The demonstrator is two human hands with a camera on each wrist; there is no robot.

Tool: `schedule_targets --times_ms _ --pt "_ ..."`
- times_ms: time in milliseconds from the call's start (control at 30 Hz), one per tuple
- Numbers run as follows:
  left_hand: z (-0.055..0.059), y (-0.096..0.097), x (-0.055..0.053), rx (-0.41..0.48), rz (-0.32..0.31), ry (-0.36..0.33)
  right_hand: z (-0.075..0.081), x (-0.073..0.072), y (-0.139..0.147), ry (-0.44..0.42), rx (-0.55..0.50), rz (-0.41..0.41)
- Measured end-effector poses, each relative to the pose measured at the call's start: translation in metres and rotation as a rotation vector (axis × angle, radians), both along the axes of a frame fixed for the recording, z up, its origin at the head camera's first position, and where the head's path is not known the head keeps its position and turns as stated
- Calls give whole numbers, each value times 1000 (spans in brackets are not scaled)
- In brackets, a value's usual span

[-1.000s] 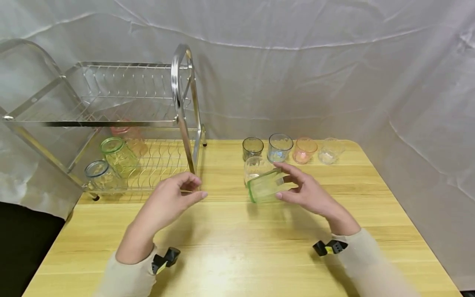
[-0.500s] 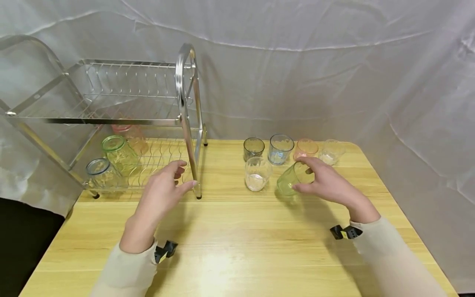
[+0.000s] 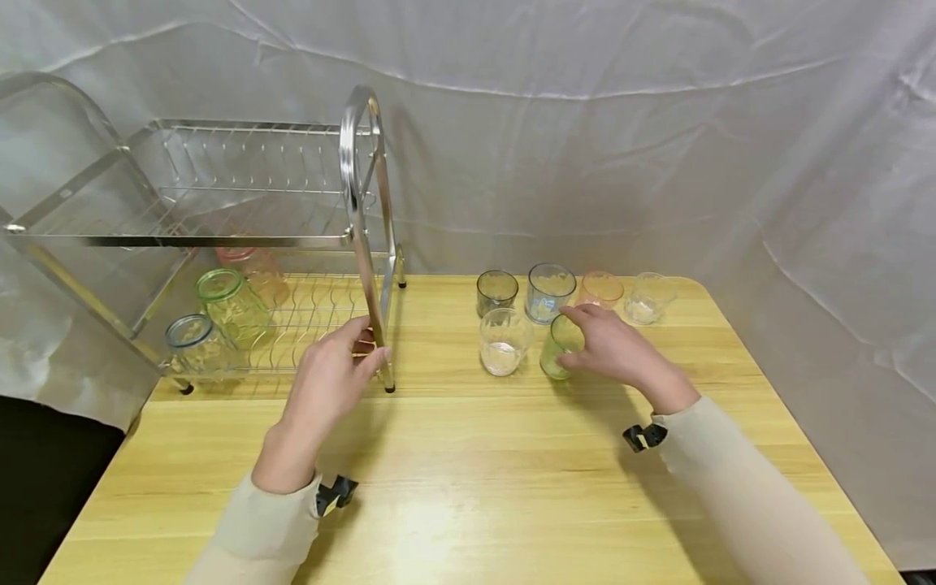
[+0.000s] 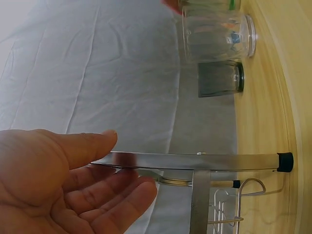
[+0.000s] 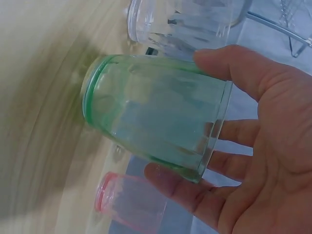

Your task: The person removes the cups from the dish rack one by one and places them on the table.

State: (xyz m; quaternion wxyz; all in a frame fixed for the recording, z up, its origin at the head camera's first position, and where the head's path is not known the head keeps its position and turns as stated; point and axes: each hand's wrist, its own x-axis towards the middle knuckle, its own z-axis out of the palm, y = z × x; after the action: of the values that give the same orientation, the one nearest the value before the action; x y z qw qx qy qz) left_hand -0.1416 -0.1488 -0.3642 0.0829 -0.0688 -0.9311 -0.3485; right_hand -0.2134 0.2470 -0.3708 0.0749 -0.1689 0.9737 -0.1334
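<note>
My right hand (image 3: 613,348) holds a green drinking glass (image 3: 553,363) by its upper part, thumb on one side and fingers on the other. The glass stands upright, mouth up, its base right at the tabletop in the right wrist view. Just left of it is a clear glass (image 3: 501,357); a pink glass (image 3: 602,286) is behind it, partly covered by the hand. My left hand (image 3: 327,370) is beside the front post (image 4: 234,161) of the metal dish rack, fingers loosely bent and nothing held between them and the thumb.
Along the table's back edge stand a smoky grey glass (image 3: 497,294), a blue glass (image 3: 551,294) and another clear glass (image 3: 649,299). The two-tier rack (image 3: 219,241) carries upside-down blue-rimmed (image 3: 201,345), green (image 3: 236,307) and red (image 3: 256,272) glasses on its lower tier.
The green glass has gone from tilted on its side to upright, moving right and back to beside the clear glass. My left hand has shifted slightly up beside the rack post.
</note>
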Motion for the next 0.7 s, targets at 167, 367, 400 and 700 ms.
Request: schedule_targets --times_ms 167,367,400,700 --pt "-1 0 0 -5 4 5 -3 -5 -6 16 31 1" --pt "1 1 -1 -5 0 2 -4 -9 -9 -3 29 -20" --pt "1 2 -1 -3 -1 2 -3 -9 -9 -13 26 -22" --pt "0 1 -1 -10 1 0 1 -12 -7 -73 -7 -2"
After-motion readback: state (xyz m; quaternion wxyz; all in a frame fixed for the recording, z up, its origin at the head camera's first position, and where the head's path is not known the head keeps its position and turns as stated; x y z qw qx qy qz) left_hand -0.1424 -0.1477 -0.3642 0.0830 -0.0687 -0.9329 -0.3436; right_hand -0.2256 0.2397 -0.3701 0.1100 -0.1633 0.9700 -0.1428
